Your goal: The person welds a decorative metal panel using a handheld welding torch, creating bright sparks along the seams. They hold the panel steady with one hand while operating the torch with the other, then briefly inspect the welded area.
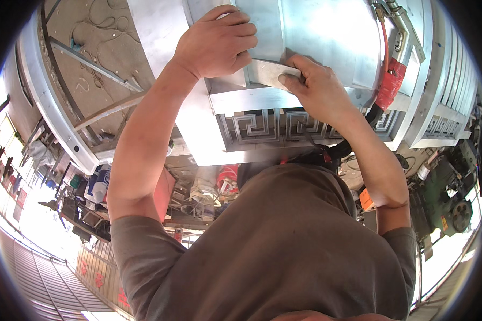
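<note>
My right hand (318, 88) pinches a short flat metal strip (270, 72) between thumb and fingers. The strip slants over a silvery metal panel (326, 43), with its other end beside my left thumb. My left hand (217, 45) is closed in a fist above the panel's upright bar; what it grips is hidden by the fingers. Below both hands, a cross rail (251, 100) borders a row of square spiral metal fretwork (251, 128). To the right of my right hand lies what looks like a welding torch, its handle (391, 85) wrapped in red tape.
A dark cable (353, 145) trails from the torch past my waist. At left, a curved metal frame (59, 117) and thin bars stand over a dusty floor (102, 32) with loose wire. Green machinery (444, 198) stands at right, and a red bucket (227, 176) lies below the panel.
</note>
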### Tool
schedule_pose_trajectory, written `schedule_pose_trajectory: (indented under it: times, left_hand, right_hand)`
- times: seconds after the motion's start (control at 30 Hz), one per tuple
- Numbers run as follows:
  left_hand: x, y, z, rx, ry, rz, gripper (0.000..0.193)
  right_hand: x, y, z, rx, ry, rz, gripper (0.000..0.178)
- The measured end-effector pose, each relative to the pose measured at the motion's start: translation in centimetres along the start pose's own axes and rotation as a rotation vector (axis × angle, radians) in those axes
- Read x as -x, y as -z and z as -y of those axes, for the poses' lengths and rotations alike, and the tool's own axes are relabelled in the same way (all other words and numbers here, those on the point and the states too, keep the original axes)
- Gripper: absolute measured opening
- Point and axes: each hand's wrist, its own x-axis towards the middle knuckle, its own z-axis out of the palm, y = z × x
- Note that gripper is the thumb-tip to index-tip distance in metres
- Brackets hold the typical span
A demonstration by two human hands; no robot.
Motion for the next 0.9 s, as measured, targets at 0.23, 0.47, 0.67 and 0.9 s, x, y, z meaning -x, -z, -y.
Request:
schedule_pose_trajectory:
  times: [0.23, 0.47, 0.67, 0.9]
  left_hand:
    - [-0.1, -0.3, 0.4, 0.073, 0.003, -0.036, 0.014]
    - [-0.5, 0.0, 0.3, 0.107, 0.029, -0.13, 0.012]
    - [-0.6, 0.0, 0.1, 0.043, 0.051, -0.105, 0.019]
    - [-1.2, 0.1, 0.2, 0.047, 0.045, 0.018, 0.017]
  right_hand:
    - [2.8, 4.6, -0.4, -0.069, -0.166, 0.061, 0.029]
    - [7.3, 5.8, -1.5, -0.094, -0.234, 0.103, 0.03]
    - [9.9, 0.2, -3.2, -0.298, -0.008, 0.167, 0.022]
    - [6.4, -9.7, -1.0, -0.538, 0.021, 0.438, 0.033]
